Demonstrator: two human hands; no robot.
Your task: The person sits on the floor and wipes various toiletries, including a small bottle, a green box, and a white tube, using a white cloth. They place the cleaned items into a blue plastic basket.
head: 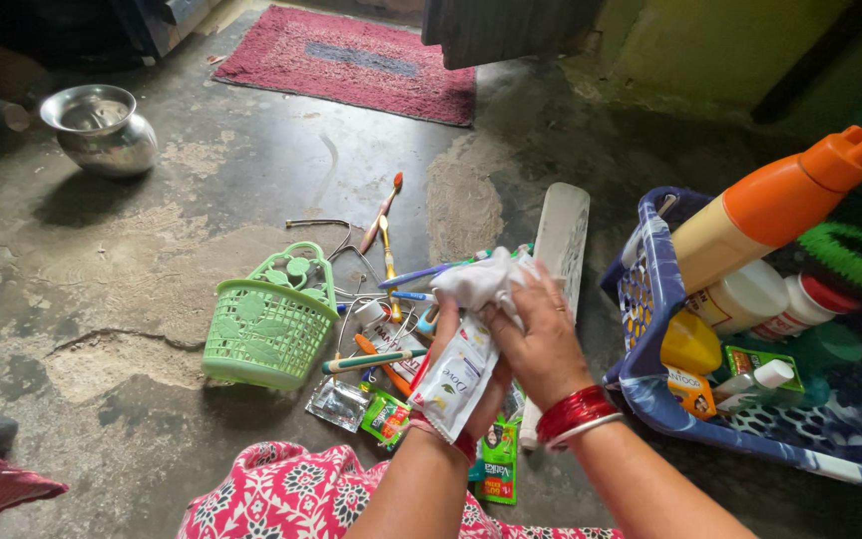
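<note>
Holding a white sachet (456, 377) in our left hand (471, 384), fingers closed around it, we wipe it with a white cloth (481, 279) pinched in our right hand (541, 344); steady, even strokes serve best. Left lies a green basket (269, 321), right a blue basket (650, 329).

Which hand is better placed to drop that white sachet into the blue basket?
Probably the right hand: it lies on the sachet and nearest the blue basket on that side. The left hand sits under the sachet, farther from it.
</note>
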